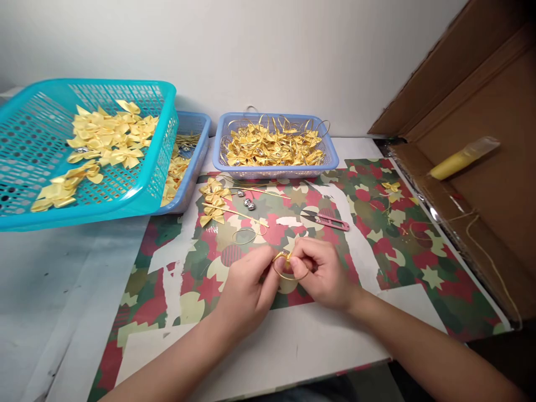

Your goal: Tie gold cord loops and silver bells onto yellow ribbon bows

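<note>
My left hand and my right hand meet over the middle of the patterned sheet, fingertips close together. Both pinch a thin gold cord, which curves in a small loop below the fingers. A bit of yellow ribbon and something shiny show between the fingertips, mostly hidden. Beyond my left hand lie yellow ribbon bows with gold cords trailing from them. Small silver bells rest just right of these bows. Pink-handled thread snips lie with blades apart beyond my right hand.
At left, a turquoise basket of yellow bows overlaps a blue basket. Another blue basket at the back holds bows with gold loops. Cardboard walls the right side, near a yellow tube and a loose yellow bow.
</note>
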A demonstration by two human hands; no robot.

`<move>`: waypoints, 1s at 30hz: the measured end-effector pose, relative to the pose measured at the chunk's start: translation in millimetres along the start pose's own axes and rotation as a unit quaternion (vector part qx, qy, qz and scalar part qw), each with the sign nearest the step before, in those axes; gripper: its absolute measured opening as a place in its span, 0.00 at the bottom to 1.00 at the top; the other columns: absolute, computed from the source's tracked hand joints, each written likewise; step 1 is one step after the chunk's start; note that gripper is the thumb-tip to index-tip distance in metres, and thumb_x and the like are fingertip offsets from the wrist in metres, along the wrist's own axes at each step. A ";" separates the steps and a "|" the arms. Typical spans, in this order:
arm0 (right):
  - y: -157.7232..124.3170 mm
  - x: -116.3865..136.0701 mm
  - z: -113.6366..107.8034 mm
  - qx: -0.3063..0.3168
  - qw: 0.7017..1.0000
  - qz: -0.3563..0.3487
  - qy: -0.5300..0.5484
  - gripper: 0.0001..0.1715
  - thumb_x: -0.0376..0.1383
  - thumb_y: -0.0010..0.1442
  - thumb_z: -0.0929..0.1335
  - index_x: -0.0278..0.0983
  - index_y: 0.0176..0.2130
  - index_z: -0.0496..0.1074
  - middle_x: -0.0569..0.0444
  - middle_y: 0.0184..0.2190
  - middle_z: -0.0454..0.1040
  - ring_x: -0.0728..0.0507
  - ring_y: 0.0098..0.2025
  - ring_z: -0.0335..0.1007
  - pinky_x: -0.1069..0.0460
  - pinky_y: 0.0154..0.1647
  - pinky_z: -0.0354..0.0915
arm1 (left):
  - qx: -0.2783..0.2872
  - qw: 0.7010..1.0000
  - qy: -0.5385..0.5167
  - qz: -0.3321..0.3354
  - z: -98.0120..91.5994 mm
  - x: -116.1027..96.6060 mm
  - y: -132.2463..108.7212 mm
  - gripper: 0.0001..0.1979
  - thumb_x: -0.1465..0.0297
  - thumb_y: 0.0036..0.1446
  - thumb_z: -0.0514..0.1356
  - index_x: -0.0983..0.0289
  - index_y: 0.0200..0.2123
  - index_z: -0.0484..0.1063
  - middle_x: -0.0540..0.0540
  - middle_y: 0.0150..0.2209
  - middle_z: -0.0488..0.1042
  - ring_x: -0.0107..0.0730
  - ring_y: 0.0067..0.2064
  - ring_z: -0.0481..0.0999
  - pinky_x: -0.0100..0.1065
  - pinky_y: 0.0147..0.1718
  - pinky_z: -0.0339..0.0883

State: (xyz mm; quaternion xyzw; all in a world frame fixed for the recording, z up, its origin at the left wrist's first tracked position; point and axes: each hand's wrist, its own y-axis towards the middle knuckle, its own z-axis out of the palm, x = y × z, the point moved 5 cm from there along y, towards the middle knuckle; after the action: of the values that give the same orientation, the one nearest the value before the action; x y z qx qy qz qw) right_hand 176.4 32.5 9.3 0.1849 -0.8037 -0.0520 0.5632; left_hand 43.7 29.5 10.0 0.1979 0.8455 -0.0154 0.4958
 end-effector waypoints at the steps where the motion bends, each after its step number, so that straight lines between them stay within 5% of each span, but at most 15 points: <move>1: -0.2 -0.2 -0.2 0.001 0.999 0.012 0.030 0.16 0.32 0.60 0.63 0.38 0.23 0.55 0.62 0.18 0.52 0.52 0.22 0.49 0.54 0.25 0.50 | -0.008 1.000 -0.024 -0.005 0.3 -0.7 -0.5 0.15 0.71 0.64 0.50 0.62 0.23 0.58 0.46 0.20 0.60 0.24 0.22 0.58 0.28 0.22 0.53; 14: -6.0 -1.2 -0.8 -0.018 0.989 0.037 0.142 0.16 0.35 0.62 0.63 0.38 0.24 0.56 0.62 0.20 0.52 0.51 0.23 0.48 0.53 0.24 0.49 | -0.047 0.979 -0.185 -0.069 6.0 -1.2 -4.7 0.16 0.66 0.66 0.50 0.62 0.24 0.60 0.45 0.21 0.57 0.24 0.23 0.56 0.28 0.23 0.53; 30: -5.2 10.7 -3.3 -0.027 0.997 -0.050 -0.046 0.12 0.32 0.62 0.60 0.38 0.27 0.65 0.59 0.20 0.64 0.49 0.25 0.57 0.51 0.33 0.56 | -0.012 0.976 -0.182 -0.116 7.3 8.2 -5.4 0.19 0.61 0.66 0.48 0.62 0.24 0.61 0.47 0.21 0.60 0.26 0.23 0.59 0.29 0.23 0.54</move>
State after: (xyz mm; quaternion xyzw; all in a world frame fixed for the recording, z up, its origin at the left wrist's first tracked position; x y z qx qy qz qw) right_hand 177.5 24.3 18.4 0.2070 -0.8168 -0.1097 0.5273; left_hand 44.4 25.6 -1.5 0.0859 0.7585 -0.0984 0.6384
